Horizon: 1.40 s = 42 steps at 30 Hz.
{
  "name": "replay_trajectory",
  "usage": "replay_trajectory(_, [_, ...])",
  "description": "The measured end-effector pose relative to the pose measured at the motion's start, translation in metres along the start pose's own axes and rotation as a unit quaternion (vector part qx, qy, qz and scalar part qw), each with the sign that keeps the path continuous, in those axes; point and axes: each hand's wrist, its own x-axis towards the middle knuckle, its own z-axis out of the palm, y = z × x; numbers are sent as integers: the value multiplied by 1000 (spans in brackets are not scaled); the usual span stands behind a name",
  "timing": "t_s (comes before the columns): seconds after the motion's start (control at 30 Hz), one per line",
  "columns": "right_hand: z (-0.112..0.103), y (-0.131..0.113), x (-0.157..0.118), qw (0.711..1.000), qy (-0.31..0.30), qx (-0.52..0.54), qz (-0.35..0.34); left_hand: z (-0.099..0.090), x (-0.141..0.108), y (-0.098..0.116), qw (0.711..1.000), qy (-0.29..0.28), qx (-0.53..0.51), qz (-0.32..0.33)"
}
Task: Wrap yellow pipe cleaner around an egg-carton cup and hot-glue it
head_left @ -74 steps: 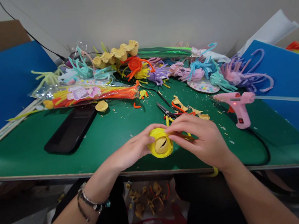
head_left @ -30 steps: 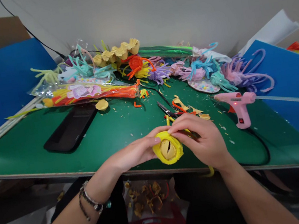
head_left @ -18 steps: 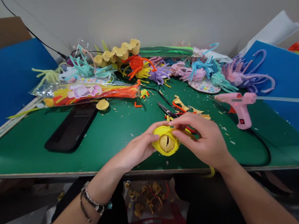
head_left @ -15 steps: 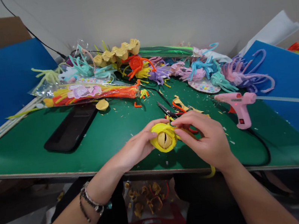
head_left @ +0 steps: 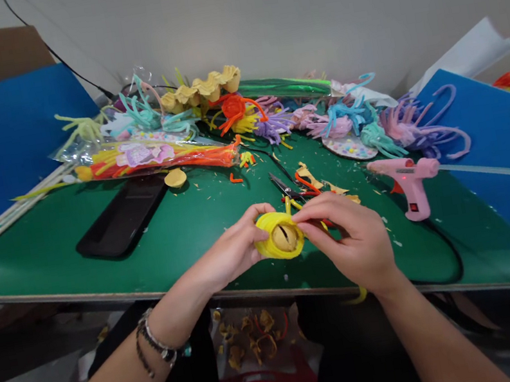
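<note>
A small round piece wrapped in yellow pipe cleaner [head_left: 268, 226], with a slit tan cardboard cup [head_left: 285, 237] in its middle, is gripped by my left hand [head_left: 243, 242] near the table's front edge. At the piece's right rim, my right hand [head_left: 347, 231] pinches a yellow strand with thumb and forefinger. A yellow strand end [head_left: 361, 294] hangs below this hand at the table edge. Scissors [head_left: 286, 187] with red handles lie just behind the hands, partly hidden by the right one.
A pink glue gun [head_left: 413, 184] stands on the right. To the left lie a black phone [head_left: 120, 220] and a tan disc [head_left: 175, 178]. Bagged pipe cleaners [head_left: 156, 158], an egg carton strip [head_left: 203, 87] and colourful bundles [head_left: 272, 119] line the back. Blue boards [head_left: 489, 158] flank the table.
The yellow piece has turned and tilted a little, so its cup faces further right. My left fingers have shifted on it. My right hand stays at its right rim.
</note>
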Motion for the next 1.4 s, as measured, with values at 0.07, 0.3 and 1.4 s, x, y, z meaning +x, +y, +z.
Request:
replay_trajectory(0.07, [0, 0, 0, 1000, -8, 5, 2, -1, 0, -1, 1000, -2, 4, -9])
replay_trajectory(0.3, [1, 1, -1, 999, -31, 20, 8, -3, 1, -3, 1000, -13, -10, -5])
replay_trajectory(1.4, [2, -5, 0, 999, 4, 30, 38, -6, -1, -7, 993, -111, 18, 40])
